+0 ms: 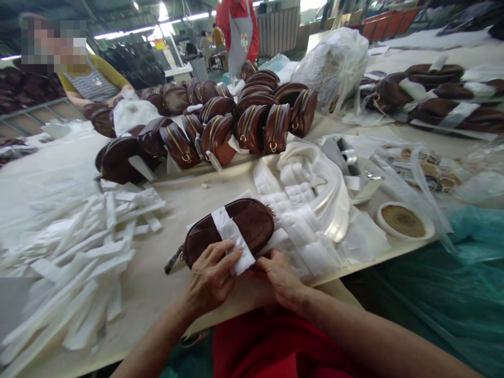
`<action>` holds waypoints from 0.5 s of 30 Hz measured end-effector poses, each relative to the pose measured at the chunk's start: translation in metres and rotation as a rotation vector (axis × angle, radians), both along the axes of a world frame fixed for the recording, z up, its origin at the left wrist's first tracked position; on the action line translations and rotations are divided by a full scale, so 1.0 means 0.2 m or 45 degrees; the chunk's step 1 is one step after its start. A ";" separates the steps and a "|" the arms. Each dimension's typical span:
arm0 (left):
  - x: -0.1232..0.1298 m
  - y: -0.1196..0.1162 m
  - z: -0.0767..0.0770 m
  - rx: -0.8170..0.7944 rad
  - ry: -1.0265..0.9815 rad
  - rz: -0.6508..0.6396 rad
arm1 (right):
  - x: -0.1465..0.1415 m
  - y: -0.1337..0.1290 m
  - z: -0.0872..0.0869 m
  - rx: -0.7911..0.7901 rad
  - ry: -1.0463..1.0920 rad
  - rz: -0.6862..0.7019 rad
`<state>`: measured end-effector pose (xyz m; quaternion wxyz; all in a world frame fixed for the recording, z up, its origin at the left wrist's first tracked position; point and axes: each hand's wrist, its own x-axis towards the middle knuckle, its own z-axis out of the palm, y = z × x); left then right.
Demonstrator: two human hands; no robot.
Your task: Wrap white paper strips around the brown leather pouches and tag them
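A small dark brown leather bag (pixel 254 223) lies on the table in front of me, with metal hardware at both ends. Across its middle runs a white paper strip (pixel 230 233), its near end hanging over the bag's front edge. My left hand (pixel 212 273) is closed at that front edge, its fingers pressing the strip against the bag. At the near right corner of the bag, my right hand (pixel 279 275) pinches with thumb and fingers; what lies between them is hidden under the bag's edge.
Loose white strips (pixel 86 257) are heaped at left. Finished-looking brown bags (pixel 218 139) stand in rows beyond. At right are a tape dispenser (pixel 348 163), a white roll (pixel 405 220) and plastic bags of metal parts (pixel 429 168). Two people (pixel 94 79) stand across the table.
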<state>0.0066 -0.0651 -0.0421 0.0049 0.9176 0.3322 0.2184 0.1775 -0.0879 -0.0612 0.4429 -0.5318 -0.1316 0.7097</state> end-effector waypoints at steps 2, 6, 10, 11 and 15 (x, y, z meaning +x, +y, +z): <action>0.00 -0.01 0.00 -0.018 0.002 0.005 | -0.01 0.00 -0.02 -0.002 -0.001 -0.010; 0.00 0.00 -0.05 0.093 -0.008 0.044 | -0.01 0.02 -0.04 -0.015 -0.035 -0.013; 0.00 0.00 -0.07 0.117 0.024 0.051 | -0.02 0.05 -0.03 -0.020 -0.088 0.008; 0.01 0.00 -0.07 0.125 0.026 0.055 | -0.02 0.06 -0.02 -0.017 -0.100 0.017; 0.03 -0.04 -0.07 0.145 0.057 0.108 | 0.01 0.05 0.00 -0.005 -0.129 0.076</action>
